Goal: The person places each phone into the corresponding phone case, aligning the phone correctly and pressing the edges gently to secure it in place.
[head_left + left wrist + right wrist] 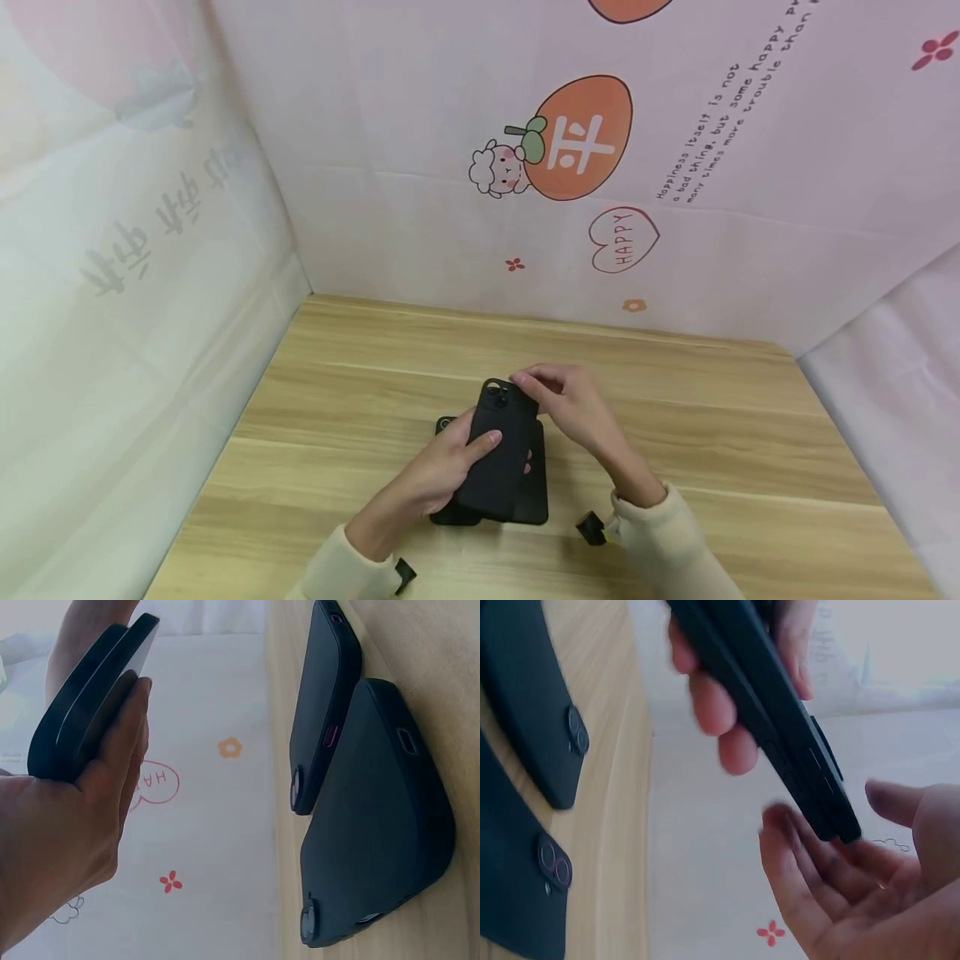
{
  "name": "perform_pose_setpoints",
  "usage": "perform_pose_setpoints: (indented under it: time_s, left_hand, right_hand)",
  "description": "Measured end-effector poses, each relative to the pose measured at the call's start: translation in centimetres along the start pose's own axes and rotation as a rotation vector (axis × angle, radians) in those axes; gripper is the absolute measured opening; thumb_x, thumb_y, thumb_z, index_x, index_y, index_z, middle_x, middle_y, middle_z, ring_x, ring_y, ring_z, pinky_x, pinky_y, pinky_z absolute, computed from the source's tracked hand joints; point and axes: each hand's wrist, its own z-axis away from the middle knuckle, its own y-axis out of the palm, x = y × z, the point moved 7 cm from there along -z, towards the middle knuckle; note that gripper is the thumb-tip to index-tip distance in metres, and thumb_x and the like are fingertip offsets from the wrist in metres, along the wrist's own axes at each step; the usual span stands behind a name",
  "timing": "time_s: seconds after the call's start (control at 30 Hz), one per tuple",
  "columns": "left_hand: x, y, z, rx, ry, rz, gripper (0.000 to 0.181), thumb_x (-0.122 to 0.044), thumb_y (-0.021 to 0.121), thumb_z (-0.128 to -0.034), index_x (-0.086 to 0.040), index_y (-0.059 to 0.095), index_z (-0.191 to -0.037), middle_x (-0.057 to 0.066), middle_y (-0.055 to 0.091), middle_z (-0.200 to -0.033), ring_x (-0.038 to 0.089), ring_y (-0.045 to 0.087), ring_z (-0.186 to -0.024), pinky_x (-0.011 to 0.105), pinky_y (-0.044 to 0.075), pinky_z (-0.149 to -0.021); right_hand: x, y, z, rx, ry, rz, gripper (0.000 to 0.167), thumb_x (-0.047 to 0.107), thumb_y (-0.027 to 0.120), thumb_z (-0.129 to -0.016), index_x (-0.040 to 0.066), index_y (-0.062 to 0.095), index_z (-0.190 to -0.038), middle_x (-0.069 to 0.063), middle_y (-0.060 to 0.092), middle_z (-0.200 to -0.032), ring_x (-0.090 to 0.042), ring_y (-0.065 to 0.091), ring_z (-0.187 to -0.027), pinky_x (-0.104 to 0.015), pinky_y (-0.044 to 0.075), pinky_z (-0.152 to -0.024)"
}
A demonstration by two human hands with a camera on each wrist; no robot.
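My left hand point(444, 465) grips a black phone point(491, 479) by its long edges, thumb across the back, twin camera lenses at the top. From the side, in the wrist views, two dark slabs point(757, 697) lie face to face in that grip; whether one is a case I cannot tell. My right hand point(576, 408) is at the phone's top right corner. In the right wrist view its thumb and fingers spread around that end, and contact is unclear. Beneath, two more black phones, one at left point(453, 517) and one at right point(536, 492), lie camera side up on the table.
The wooden table point(360, 367) runs back to a printed white cloth wall point(420, 233), with more cloth at both sides. A small black piece point(591, 528) is beside the right cuff, and another point(405, 575) beside the left cuff.
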Motion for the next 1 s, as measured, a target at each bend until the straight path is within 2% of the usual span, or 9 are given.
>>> perform_pose_setpoints:
  time_s: [0.07, 0.13, 0.2, 0.33, 0.53, 0.8, 1.0]
  left_hand:
    - [0.0, 0.4, 0.1, 0.015, 0.0, -0.019, 0.048, -0.014, 0.044, -0.1152, -0.002, 0.031, -0.16, 0.026, 0.068, -0.128, 0.037, 0.072, -0.115, 0.05, 0.062, -0.093]
    - [0.0, 0.7, 0.2, 0.034, -0.004, -0.032, 0.048, -0.013, 0.043, -0.1151, -0.002, 0.031, -0.16, 0.025, 0.067, -0.128, 0.037, 0.072, -0.115, 0.049, 0.063, -0.093]
    - [0.1, 0.9, 0.3, 0.05, -0.01, -0.039, 0.048, -0.012, 0.043, -0.1151, -0.002, 0.031, -0.16, 0.025, 0.067, -0.128, 0.037, 0.072, -0.115, 0.048, 0.063, -0.093]
    - [0.0, 1.1, 0.5, 0.063, -0.009, -0.055, 0.048, -0.012, 0.044, -0.1149, -0.003, 0.031, -0.16, 0.025, 0.067, -0.13, 0.037, 0.071, -0.116, 0.047, 0.063, -0.093]
    - [0.0, 1.0, 0.5, 0.052, -0.003, -0.07, 0.049, -0.008, 0.047, -0.1133, -0.003, 0.032, -0.159, 0.024, 0.067, -0.132, 0.038, 0.071, -0.116, 0.046, 0.063, -0.092]
    - [0.0, 1.0, 0.4, 0.021, 0.023, -0.107, 0.05, -0.002, 0.054, -0.1096, -0.001, 0.035, -0.156, 0.024, 0.068, -0.13, 0.039, 0.073, -0.113, 0.046, 0.063, -0.091]
    - [-0.1, 0.9, 0.3, 0.006, 0.026, -0.095, 0.05, -0.002, 0.055, -0.1091, 0.0, 0.036, -0.156, 0.024, 0.068, -0.131, 0.039, 0.073, -0.113, 0.045, 0.063, -0.091]
  right_hand:
    - [0.0, 0.4, -0.2, 0.078, 0.008, -0.012, 0.031, 0.034, 0.063, -0.108, 0.01, 0.081, -0.115, -0.007, 0.079, -0.112, -0.018, 0.074, -0.098, -0.037, 0.063, -0.084]
    - [-0.1, 0.7, -0.3, 0.123, 0.017, -0.042, 0.03, 0.031, 0.063, -0.108, 0.008, 0.082, -0.113, -0.007, 0.079, -0.114, -0.018, 0.073, -0.102, -0.035, 0.061, -0.089]
    - [-0.1, 0.9, -0.3, 0.15, 0.019, -0.084, 0.028, 0.026, 0.065, -0.108, 0.005, 0.082, -0.112, -0.009, 0.079, -0.113, -0.018, 0.072, -0.105, -0.032, 0.059, -0.092]
    - [-0.1, 1.0, -0.3, 0.176, 0.024, -0.147, 0.023, 0.017, 0.067, -0.105, 0.0, 0.081, -0.112, -0.012, 0.08, -0.108, -0.02, 0.073, -0.099, -0.029, 0.06, -0.087]
    - [0.0, 1.1, -0.3, 0.174, 0.026, -0.185, 0.02, 0.014, 0.071, -0.102, -0.002, 0.081, -0.108, -0.012, 0.08, -0.102, -0.02, 0.073, -0.092, -0.028, 0.061, -0.081]
    - [-0.1, 1.3, -0.3, 0.143, 0.014, -0.214, 0.017, 0.016, 0.077, -0.099, 0.003, 0.083, -0.107, -0.01, 0.081, -0.102, -0.021, 0.076, -0.094, -0.029, 0.062, -0.08]
    - [-0.3, 1.2, -0.2, 0.102, 0.021, -0.202, 0.018, 0.018, 0.076, -0.1, 0.004, 0.083, -0.107, -0.01, 0.081, -0.105, -0.021, 0.075, -0.096, -0.028, 0.062, -0.081]
